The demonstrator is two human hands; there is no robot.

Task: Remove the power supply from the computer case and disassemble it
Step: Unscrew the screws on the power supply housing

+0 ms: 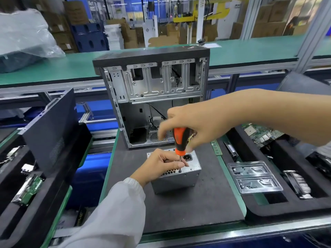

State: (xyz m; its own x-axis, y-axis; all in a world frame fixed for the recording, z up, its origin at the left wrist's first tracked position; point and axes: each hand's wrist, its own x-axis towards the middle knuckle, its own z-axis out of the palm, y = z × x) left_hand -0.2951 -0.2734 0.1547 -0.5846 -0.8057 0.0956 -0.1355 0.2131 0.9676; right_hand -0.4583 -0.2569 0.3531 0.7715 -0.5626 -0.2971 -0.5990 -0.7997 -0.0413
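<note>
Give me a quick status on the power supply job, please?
Right hand grips screwdriver; left hand pinches its shaft. Power supply out of computer case, on the mat, tip at a top screw. Nothing in the way.

Your screwdriver (pixel 181 140) has an orange handle with black grip panels and a bare steel shaft. The power supply (pixel 176 176) under it is plain silver-grey, with a honeycomb of small dark holes on top and a black socket. At 12 o'clock the computer case (pixel 152 90) shows a black shell and bright silver framework inside. The mat (pixel 188 203) beneath is charcoal, edged in green. At 9 o'clock the side panel (pixel 52 129) is dark grey with a fine mesh patch. At 3 o'clock sits a clear plastic tray (pixel 254 178). Your left sleeve (pixel 114 215) is white.
</note>
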